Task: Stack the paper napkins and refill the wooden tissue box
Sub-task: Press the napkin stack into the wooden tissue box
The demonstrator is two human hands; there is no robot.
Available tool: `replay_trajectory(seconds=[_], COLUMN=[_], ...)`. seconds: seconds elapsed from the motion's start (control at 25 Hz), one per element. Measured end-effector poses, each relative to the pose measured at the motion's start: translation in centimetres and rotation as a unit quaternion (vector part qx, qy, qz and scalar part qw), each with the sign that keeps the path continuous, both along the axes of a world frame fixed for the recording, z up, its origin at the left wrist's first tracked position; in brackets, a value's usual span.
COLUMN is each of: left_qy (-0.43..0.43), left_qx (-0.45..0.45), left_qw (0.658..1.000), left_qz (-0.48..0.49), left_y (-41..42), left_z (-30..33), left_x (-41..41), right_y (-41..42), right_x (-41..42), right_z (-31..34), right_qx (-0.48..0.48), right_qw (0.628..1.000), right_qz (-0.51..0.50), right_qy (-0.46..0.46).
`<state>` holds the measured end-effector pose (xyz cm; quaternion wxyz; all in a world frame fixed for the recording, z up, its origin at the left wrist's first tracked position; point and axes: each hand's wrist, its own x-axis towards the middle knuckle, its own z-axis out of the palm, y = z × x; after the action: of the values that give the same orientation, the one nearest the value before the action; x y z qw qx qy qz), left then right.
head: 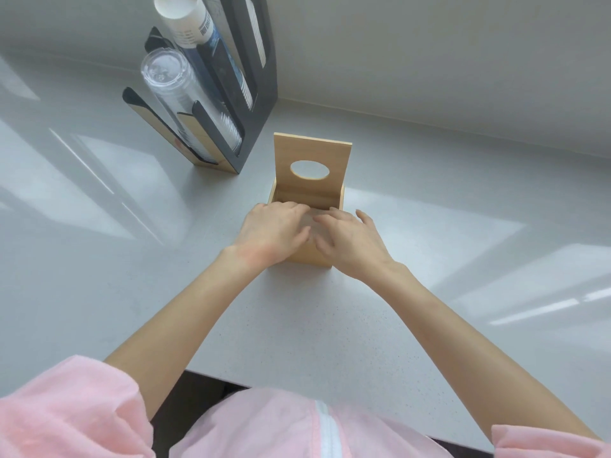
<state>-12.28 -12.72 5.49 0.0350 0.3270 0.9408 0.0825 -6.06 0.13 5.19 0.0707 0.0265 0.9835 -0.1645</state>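
Note:
The wooden tissue box stands on the grey counter, its lid with an oval hole raised upright at the back. My left hand and my right hand lie side by side, palms down, over the box's open top. The fingers reach into the opening and the thumbs hang over the front wall. Between the fingertips a pale strip of paper napkins shows inside the box. The hands hide most of the contents.
A dark cup dispenser rack stands at the back left against the wall, holding a sleeve of clear plastic cups and a sleeve of white paper cups. The counter's front edge runs close to my body.

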Motion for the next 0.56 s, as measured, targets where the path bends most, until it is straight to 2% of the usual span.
replay_trajectory(seconds=[0.2, 0.36, 0.56], left_qy=[0.022, 0.036, 0.000], left_qx=[0.076, 0.059, 0.027], left_qw=[0.996, 0.995, 0.994], left_qz=[0.041, 0.067, 0.104], left_y=[-2.2, -3.3, -4.6], left_z=[0.4, 0.3, -0.7], left_x=[3.9, 7.6, 12.7], right_y=[-0.3, -0.8, -1.5], right_x=[3.9, 7.0, 11.8], right_z=[-0.2, -0.5, -1.4], right_qx=[-0.037, -0.058, -0.048], right_qw=[0.999, 0.998, 0.999], right_qz=[-0.013, -0.013, -0.001], right_qy=[0.036, 0.037, 0.014])
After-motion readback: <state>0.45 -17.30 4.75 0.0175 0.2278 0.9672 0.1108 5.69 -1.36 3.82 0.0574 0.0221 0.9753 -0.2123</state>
